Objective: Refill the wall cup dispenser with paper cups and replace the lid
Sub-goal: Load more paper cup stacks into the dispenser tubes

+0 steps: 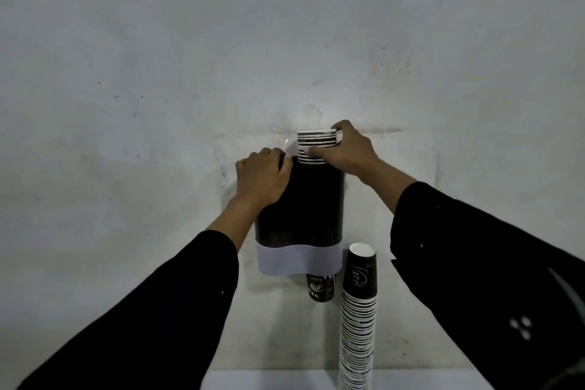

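The wall cup dispenser is a dark tube with a pale band near its bottom. A black cup pokes out below it. A stack of paper cups with white rims sticks out of the dispenser's top. My right hand is closed around that stack, fingers over its top and side. My left hand presses against the dispenser's upper left shoulder, fingers curled on it. No lid can be made out with certainty; a faint clear shape sits on the wall above the stack.
A tall stack of black paper cups stands upright on the white table at the lower right, just right of the dispenser. The grey wall fills the background. My dark sleeves cover the lower corners.
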